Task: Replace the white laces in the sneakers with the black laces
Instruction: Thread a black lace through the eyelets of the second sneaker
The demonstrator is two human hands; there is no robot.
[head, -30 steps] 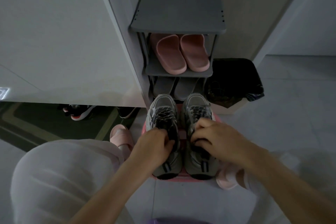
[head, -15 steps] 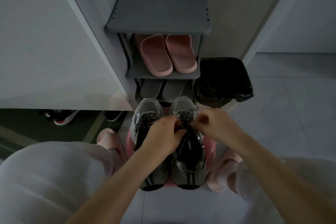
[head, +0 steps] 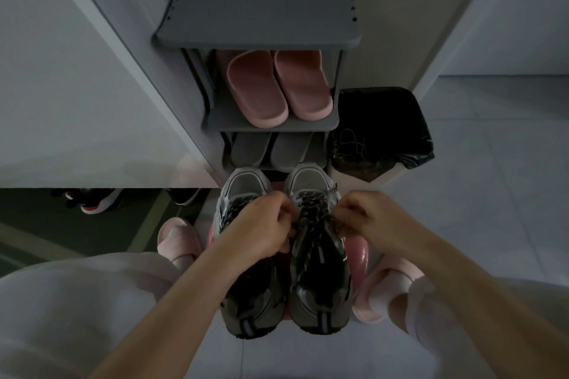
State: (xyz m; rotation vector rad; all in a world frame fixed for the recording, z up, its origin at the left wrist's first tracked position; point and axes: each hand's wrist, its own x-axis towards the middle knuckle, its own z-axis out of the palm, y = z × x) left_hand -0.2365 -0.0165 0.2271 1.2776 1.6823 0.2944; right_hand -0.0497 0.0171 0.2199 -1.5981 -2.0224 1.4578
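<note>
Matt grey shoe rack (head: 258, 6), glossy pink stool (head: 358, 252), smooth rubbery slippers (head: 277, 86)

2 bare forearms reach forward, converging on the right sneaker (head: 318, 258). The left hand (head: 261, 226) sits curled at its left side and the right hand (head: 371, 218) at its right side, each pinching the lace (head: 311, 209), knuckles up.
</note>
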